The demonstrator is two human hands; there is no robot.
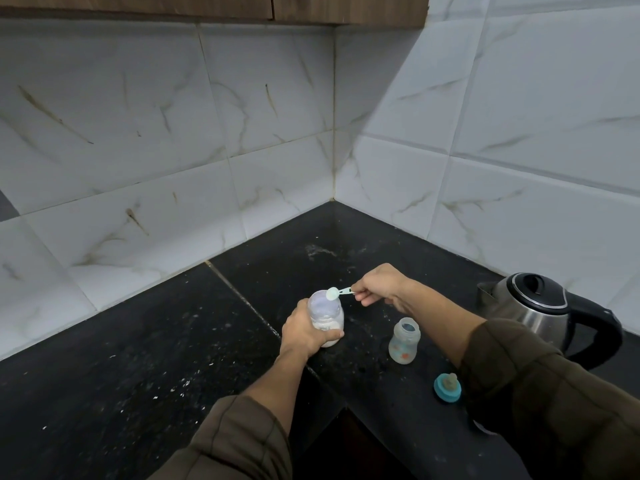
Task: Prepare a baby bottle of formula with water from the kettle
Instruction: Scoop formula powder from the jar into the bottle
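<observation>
My left hand (303, 332) grips a clear jar (325, 311) holding white powder at its bottom, standing on the black counter (138, 341). My right hand (379, 285) pinches the handle of a small pale green scoop (337, 292), whose bowl sits over the jar's open mouth. To the right stands an open, frosted baby bottle (404, 340) with orange and blue prints. Its teal ring with the nipple (447, 385) lies on the counter nearer to me. A steel kettle (540, 306) with a black lid and handle stands at the far right.
White marble-look tiled walls (242, 133) meet in a corner behind the counter. Wooden cabinets (207, 5) hang overhead. White powder specks are scattered over the counter. A dark gap in the counter edge lies below between my forearms.
</observation>
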